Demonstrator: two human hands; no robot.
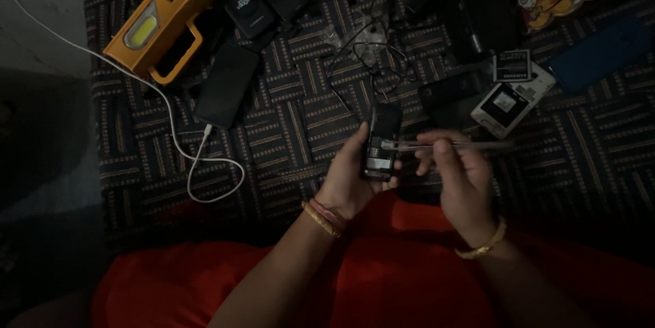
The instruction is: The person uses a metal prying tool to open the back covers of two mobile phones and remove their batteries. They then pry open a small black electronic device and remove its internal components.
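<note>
left hand [351,181] fingers clamped on phone [381,142] | right hand [458,176] fingers pinching tool [450,144] touching phone

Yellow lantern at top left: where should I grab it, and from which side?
Take the yellow lantern by its looped handle, coming from the lower right. The loop is open, faces the hands, and nothing lies over it.

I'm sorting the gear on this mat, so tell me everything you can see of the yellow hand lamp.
The yellow hand lamp lies at the upper left of the dark patterned mat, tilted diagonally. Its body looks like orange-yellow plastic, with an oblong pale lens panel on its side and a boxy open loop handle at its lower end. The panel looks unlit. A white cable passes close below the handle; whether they touch is unclear. Neither hand is near it.
</note>
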